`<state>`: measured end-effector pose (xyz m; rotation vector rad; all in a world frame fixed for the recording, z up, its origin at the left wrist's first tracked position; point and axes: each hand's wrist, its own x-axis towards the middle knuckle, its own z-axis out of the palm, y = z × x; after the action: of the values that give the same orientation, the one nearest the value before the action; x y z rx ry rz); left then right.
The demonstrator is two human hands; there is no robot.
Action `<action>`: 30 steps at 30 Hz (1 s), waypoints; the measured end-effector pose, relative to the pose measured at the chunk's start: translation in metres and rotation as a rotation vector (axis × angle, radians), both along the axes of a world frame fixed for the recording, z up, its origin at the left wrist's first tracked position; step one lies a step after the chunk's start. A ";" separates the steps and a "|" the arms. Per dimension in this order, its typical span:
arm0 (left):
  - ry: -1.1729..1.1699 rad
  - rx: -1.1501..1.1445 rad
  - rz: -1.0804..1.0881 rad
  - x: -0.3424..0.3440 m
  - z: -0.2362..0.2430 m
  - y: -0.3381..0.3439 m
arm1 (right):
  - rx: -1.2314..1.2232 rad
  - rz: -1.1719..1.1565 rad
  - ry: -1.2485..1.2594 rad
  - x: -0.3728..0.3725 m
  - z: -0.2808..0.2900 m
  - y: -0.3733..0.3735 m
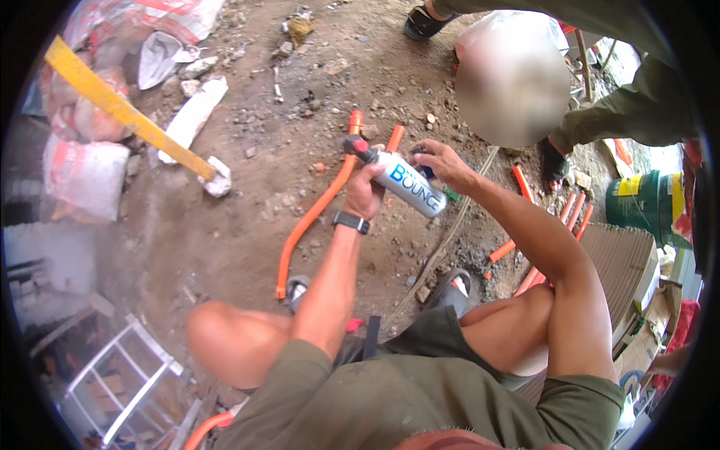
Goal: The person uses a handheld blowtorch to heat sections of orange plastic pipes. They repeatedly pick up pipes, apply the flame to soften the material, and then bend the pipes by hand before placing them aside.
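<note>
My left hand (364,193), with a dark watch on its wrist, is wrapped round the neck of a silver canister (412,186). Its black and red head (360,148) points to the upper left, and its base points to the lower right. Just beyond the canister's side, my right hand (444,166) has its fingers curled on a small dark blue thing (425,169), whose kind I cannot make out. A curved orange pipe (309,219) lies on the dirt to the left. The end of another orange pipe (396,137) shows behind the canister.
Several cut orange pipes (574,212) lie at the right, beside corrugated sheets (611,251) and a green bucket (637,199). Another person's leg (626,105) is at the upper right. A yellow bar (127,112) and sacks (86,176) stand left, above a white metal frame (124,386).
</note>
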<state>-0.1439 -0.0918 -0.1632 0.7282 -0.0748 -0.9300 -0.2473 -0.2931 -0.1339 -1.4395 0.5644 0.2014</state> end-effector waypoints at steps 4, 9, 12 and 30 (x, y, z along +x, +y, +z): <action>0.139 -0.208 -0.038 0.015 0.031 0.006 | -0.116 -0.099 -0.072 0.012 0.004 0.048; 0.059 0.022 0.026 0.040 0.057 0.009 | 0.050 -0.238 -0.020 0.031 0.037 0.085; -0.006 0.279 0.101 0.050 0.081 0.007 | 0.048 -0.336 -0.054 0.037 0.033 0.102; -0.056 -0.051 0.216 0.051 0.089 0.093 | -0.510 -0.054 -0.135 0.080 0.051 0.066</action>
<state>-0.0929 0.0012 -0.0747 0.7007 -0.0676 -0.6994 -0.1669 -0.2273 -0.0826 -1.9116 0.5665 -0.0924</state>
